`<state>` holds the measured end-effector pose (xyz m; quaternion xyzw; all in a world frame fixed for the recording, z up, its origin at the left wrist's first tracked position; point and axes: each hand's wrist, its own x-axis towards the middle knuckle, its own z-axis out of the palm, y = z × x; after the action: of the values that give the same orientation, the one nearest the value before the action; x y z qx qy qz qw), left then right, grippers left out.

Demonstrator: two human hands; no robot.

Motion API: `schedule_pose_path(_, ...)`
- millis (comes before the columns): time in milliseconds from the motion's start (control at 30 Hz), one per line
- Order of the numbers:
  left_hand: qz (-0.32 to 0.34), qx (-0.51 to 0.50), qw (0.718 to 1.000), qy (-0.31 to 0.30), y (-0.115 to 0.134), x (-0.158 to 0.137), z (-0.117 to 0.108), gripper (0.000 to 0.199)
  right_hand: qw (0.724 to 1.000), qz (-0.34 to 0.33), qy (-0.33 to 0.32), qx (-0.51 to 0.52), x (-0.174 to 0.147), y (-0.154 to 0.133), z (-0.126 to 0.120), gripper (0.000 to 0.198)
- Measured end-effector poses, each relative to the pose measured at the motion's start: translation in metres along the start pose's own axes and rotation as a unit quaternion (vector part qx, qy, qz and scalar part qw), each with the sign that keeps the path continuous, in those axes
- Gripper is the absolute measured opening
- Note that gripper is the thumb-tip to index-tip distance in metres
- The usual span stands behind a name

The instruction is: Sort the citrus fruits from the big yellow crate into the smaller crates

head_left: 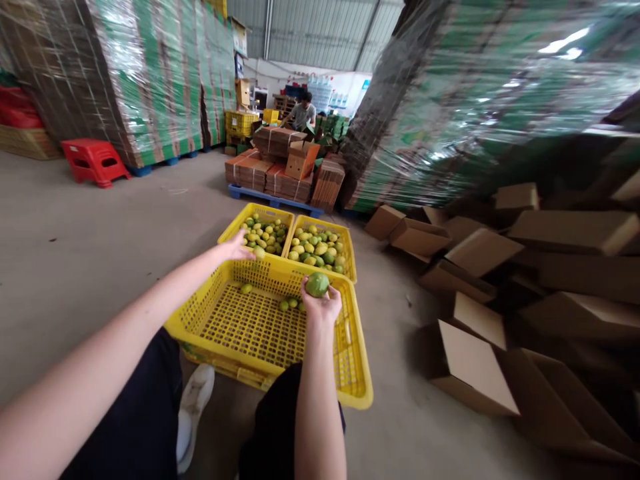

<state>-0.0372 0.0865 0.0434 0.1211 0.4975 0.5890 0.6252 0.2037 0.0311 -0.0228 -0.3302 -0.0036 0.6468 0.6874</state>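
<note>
A green lemon point(317, 285) rests in my right hand point(321, 308), palm up with the fingers curled round it, above the right side of a large yellow crate point(361, 347). My left hand point(237, 247) reaches over the far left rim, thumb and fingers apart. Just past its fingertips is a yellow lemon point(259, 253); it looks loose, not gripped. A few lemons lie on the near crate's slotted floor, among them a yellow-green lemon point(246, 289). Behind stand a left crate point(227, 230) and a right crate point(351, 257), both holding many yellow and green lemons.
Cardboard boxes point(475, 360) lie heaped on the right. Flattened cartons point(250, 172) stand on a blue pallet point(273, 200) ahead, with a person point(303, 115) behind them. Wrapped stacks point(155, 80) rise on both sides. A red stool point(95, 162) is at left.
</note>
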Motion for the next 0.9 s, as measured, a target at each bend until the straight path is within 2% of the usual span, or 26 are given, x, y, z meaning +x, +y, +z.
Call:
schedule_pose_path(100,-0.011,0.066,0.997,0.049,0.012,0.016,-0.006,0.046,1.0,0.011,0.006,-0.009,-0.005,-0.002,-0.001,0.02)
schedule_pose_path(167,-0.035,0.118,0.991,0.05,0.005,0.015,-0.022,0.036,1.0,0.025,0.015,-0.005,-0.008,-0.003,0.001,0.019)
schedule_pose_path(267,-0.095,0.2,0.975,0.006,-0.032,-0.004,-0.057,0.019,1.0,0.017,-0.007,0.004,-0.021,0.002,0.01,0.018)
schedule_pose_path(367,-0.133,0.253,0.957,-0.054,-0.074,-0.023,-0.089,0.009,0.994,0.025,-0.097,-0.037,-0.043,0.021,0.014,0.02)
schedule_pose_path(433,-0.143,0.276,0.948,-0.072,-0.09,-0.027,-0.104,0.007,0.977,0.131,-0.131,-0.108,-0.061,0.042,0.005,0.021)
schedule_pose_path(500,-0.134,0.294,0.943,-0.078,-0.092,-0.021,-0.112,0.008,0.927,0.293,-0.116,-0.201,-0.08,0.063,-0.017,0.019)
schedule_pose_path(533,-0.122,0.301,0.942,-0.081,-0.09,-0.017,-0.114,0.009,0.906,0.342,-0.1,-0.229,-0.088,0.073,-0.03,0.018)
schedule_pose_path(633,-0.075,0.309,0.943,-0.095,-0.076,-0.009,-0.119,0.013,0.84,0.444,-0.055,-0.306,-0.106,0.086,-0.064,0.012)
schedule_pose_path(667,-0.064,0.312,0.942,-0.101,-0.071,-0.008,-0.12,0.014,0.827,0.454,-0.045,-0.33,-0.106,0.084,-0.068,0.01)
schedule_pose_path(700,-0.054,0.317,0.941,-0.109,-0.067,-0.009,-0.122,0.015,0.823,0.443,-0.038,-0.354,-0.103,0.077,-0.066,0.009)
schedule_pose_path(733,-0.046,0.323,0.938,-0.117,-0.064,-0.011,-0.123,0.016,0.829,0.403,-0.033,-0.386,-0.095,0.068,-0.059,0.01)
schedule_pose_path(767,-0.041,0.33,0.935,-0.127,-0.063,-0.013,-0.123,0.016,0.846,0.321,-0.024,-0.424,-0.083,0.055,-0.046,0.012)
schedule_pose_path(833,-0.04,0.34,0.929,-0.142,-0.062,-0.016,-0.123,0.016,0.88,0.216,-0.025,-0.422,-0.05,0.023,-0.011,0.012)
schedule_pose_path(900,-0.046,0.342,0.927,-0.148,-0.063,-0.018,-0.122,0.015,0.901,0.119,-0.022,-0.416,-0.012,-0.01,0.027,0.015)
